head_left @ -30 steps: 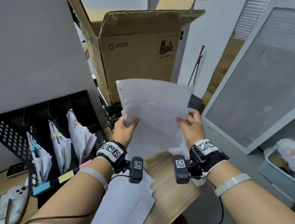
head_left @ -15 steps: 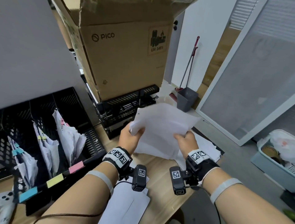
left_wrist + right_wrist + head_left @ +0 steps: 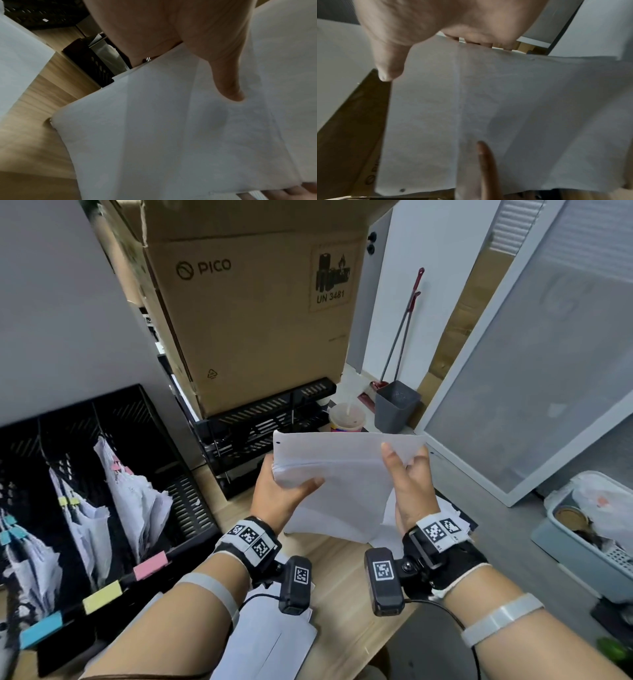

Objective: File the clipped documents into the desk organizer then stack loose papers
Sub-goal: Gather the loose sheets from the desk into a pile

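Note:
A bundle of loose white papers (image 3: pixel 339 481) stands nearly upright over the wooden desk (image 3: pixel 346 594), its lower edge close to the top. My left hand (image 3: pixel 277 494) grips its left edge with the thumb laid across the front (image 3: pixel 228 86). My right hand (image 3: pixel 407 484) grips its right edge, thumb (image 3: pixel 388 70) on the front. At the left the black desk organizer (image 3: pixel 185 498) holds clipped documents (image 3: pixel 137 501) in its slots, marked by pink, yellow and blue labels. More loose sheets (image 3: pixel 274 645) lie flat on the desk under my left forearm. Others (image 3: pixel 448 511) lie behind my right wrist.
A large PICO cardboard box (image 3: pixel 253 313) sits on a black mesh tray rack (image 3: pixel 270 419) straight ahead. A plastic cup (image 3: pixel 346 417) and a grey bin (image 3: pixel 395 405) stand beyond it. A grey basket (image 3: pixel 582 556) sits on the floor at the right, off the desk's edge.
Both hands have lowered the held papers from chest height toward the desk. The right hand has slid up along the right edge.

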